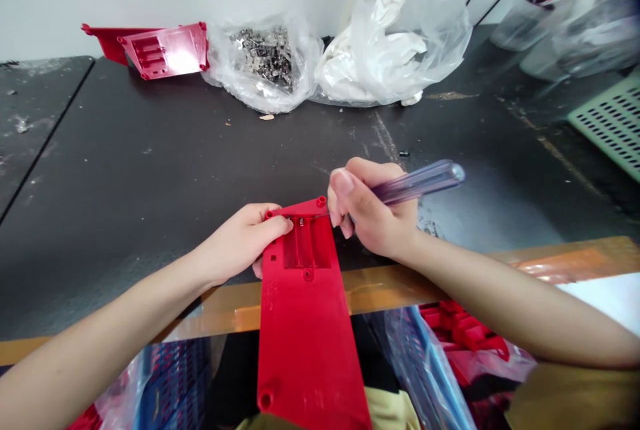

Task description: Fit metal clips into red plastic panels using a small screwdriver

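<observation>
A long red plastic housing (307, 337) juts over the front edge of the table, with a slotted battery compartment (310, 250) near its far end. My left hand (245, 237) grips its upper left side, the thumb lying at the compartment's top left corner. A small metal spring (301, 222) shows beside that thumb. My right hand (373, 207) is closed around a screwdriver with a clear purple handle (423, 182). The thin shaft reaches left to the top edge of the compartment; its very tip is hard to make out.
Behind stand red housings (175, 50), a bag of small metal parts (267, 60) and a bag with white gloves (385, 50). A green perforated basket (613, 120) is at right. Below the taped table edge (385, 287) are blue crates (175, 377) and red parts (460, 330).
</observation>
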A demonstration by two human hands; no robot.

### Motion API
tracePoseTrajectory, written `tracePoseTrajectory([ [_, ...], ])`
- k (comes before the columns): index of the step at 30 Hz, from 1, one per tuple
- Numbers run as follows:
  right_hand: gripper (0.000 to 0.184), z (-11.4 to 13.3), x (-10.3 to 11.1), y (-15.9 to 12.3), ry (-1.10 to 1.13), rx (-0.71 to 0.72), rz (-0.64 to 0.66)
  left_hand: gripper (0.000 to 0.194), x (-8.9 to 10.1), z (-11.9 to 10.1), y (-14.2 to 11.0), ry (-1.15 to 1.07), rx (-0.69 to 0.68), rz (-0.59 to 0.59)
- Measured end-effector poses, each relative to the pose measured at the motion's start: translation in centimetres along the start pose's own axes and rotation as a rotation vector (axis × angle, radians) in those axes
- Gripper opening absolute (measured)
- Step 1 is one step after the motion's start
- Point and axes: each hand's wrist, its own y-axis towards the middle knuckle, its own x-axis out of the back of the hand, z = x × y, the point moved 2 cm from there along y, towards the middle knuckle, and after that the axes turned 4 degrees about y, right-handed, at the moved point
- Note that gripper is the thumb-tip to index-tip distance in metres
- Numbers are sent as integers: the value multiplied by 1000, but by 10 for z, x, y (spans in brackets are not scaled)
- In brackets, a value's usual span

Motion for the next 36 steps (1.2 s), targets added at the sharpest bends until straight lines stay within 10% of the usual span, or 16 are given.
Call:
tracePoseTrajectory([
  [36, 56, -5, -1, 11, -8, -27, -5, 27, -4, -1, -1, 22, 5, -24],
])
